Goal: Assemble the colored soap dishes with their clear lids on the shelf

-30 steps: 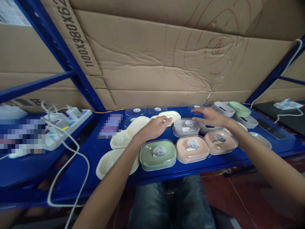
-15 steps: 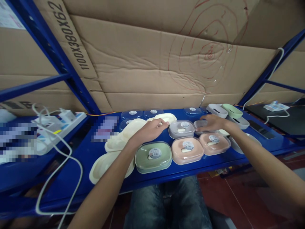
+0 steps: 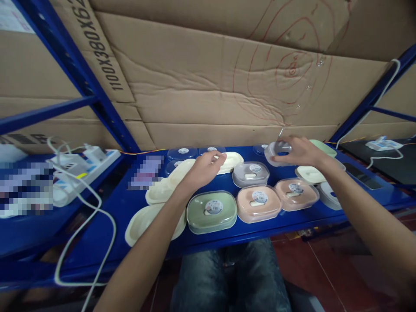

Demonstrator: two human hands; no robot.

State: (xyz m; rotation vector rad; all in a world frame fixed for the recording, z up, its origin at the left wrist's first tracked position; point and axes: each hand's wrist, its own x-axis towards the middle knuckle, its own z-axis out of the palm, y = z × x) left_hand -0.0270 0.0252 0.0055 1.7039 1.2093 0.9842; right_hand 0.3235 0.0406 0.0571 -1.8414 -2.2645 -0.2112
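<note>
Backing blue shelf (image 3: 130, 203): cardboard (image 3: 182, 65). Right fingers (image 3: 294, 144) grip grey piece (image 3: 270, 156); left fingers (image 3: 215, 154) slightly parted.

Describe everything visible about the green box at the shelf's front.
The green box is a rounded rectangle, plastic by its look, under a clear cover bearing a round label. A pale tab shows beside the label. It sits flat on the blue shelf, between a cream container and a peach box. The left hand isn't touching it.

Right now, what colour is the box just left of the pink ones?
The box is green; head view shows it best.
</note>
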